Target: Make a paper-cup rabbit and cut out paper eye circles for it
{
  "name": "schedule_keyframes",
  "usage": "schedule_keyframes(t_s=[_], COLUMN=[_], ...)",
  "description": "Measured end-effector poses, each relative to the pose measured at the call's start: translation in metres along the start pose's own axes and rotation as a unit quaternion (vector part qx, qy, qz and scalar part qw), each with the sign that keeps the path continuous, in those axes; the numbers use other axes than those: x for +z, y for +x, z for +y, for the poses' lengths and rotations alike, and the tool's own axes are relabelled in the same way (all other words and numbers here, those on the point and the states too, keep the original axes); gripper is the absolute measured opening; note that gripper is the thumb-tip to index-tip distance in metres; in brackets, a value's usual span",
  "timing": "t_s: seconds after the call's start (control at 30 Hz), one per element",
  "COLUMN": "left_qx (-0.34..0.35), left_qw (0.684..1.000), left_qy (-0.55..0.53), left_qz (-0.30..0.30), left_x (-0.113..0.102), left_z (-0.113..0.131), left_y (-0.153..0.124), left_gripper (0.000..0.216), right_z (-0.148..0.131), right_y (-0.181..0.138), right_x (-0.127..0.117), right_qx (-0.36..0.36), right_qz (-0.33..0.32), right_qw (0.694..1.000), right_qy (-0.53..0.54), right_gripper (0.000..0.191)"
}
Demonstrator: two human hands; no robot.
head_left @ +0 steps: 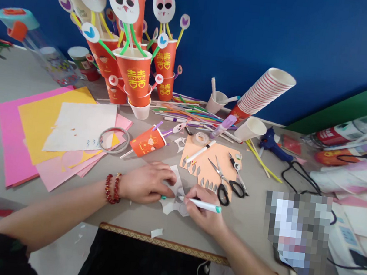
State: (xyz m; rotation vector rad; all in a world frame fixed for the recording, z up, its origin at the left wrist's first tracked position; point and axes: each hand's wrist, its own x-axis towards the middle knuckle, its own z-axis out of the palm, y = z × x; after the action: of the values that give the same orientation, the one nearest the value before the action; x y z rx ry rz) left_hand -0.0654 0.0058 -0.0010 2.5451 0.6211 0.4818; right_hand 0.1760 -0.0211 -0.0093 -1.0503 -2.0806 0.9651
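Note:
My right hand (206,212) is closed around a white marker pen (203,205) with a green end, its tip down at a cut piece of white paper (170,207). My left hand (149,183) has its fingers bent and pressed onto the same paper, holding it against the table. A small green spot shows by the left thumb; I cannot tell what it belongs to. Just right of my hands lie black-handled scissors (223,181) on an orange paper sheet (214,156) with cut edges. A red paper cup (148,141) lies tilted beyond my left hand.
Red cup figures with white rabbit faces (124,1) stand at the back left. Coloured paper (9,136) and a roll of tape (113,151) lie left. Paper straws (179,111), stacked cups (263,93) and a blue glue gun (274,145) are farther back. A pixelated patch covers the right.

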Motion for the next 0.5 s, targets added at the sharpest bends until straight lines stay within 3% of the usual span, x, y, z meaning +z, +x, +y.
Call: schedule_keyframes(t_s=[0.5], left_qx=[0.000], left_qw=[1.000], left_qy=[-0.001], left_qz=[0.004], left_x=[0.0005], left_z=[0.0002], left_y=[-0.0005], left_gripper=[0.026], right_z=[-0.0010], right_y=[0.0008], right_x=[-0.0017], right_qx=[-0.004], right_qz=[0.001], right_qw=[1.000], right_qy=[-0.011], right_gripper=[0.011])
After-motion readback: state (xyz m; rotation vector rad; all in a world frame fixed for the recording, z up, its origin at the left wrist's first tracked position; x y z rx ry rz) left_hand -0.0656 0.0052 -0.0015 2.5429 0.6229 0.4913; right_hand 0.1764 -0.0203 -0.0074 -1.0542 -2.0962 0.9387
